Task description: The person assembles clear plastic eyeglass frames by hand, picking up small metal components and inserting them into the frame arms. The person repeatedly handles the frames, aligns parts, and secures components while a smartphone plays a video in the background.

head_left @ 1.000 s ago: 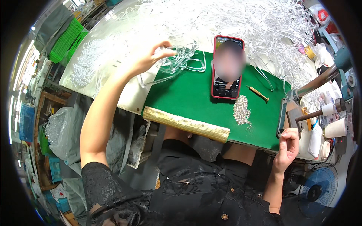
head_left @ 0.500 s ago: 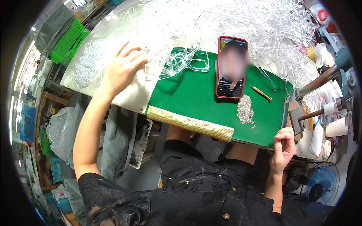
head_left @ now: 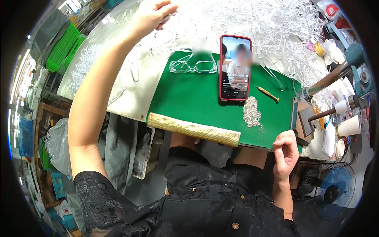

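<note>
My left hand (head_left: 154,16) is stretched far forward over a big heap of clear plastic eyeglass parts (head_left: 213,19). Its fingers are curled, and whatever lies between them cannot be made out against the heap. Clear eyeglasses (head_left: 193,67) lie on the green mat (head_left: 189,98), both lens rims showing. By the mat's right front edge is my right hand (head_left: 286,154), fingers bent in against the thumb; anything inside is hidden. A pile of tiny metal screws (head_left: 251,112) and a small brass-coloured screwdriver (head_left: 267,94) lie on the mat in front of it.
A red-cased phone (head_left: 235,69) stands on the mat, playing video. A gold strip (head_left: 193,129) edges the mat's front. On the right is a metal bench press (head_left: 329,85), with a blue fan (head_left: 333,191) below. Green crates (head_left: 63,47) sit at far left.
My left hand has moved forward and right, its fingers curling. The eyeglasses on the mat now show both rims more plainly. My right hand keeps its pose; the phone picture differs.
</note>
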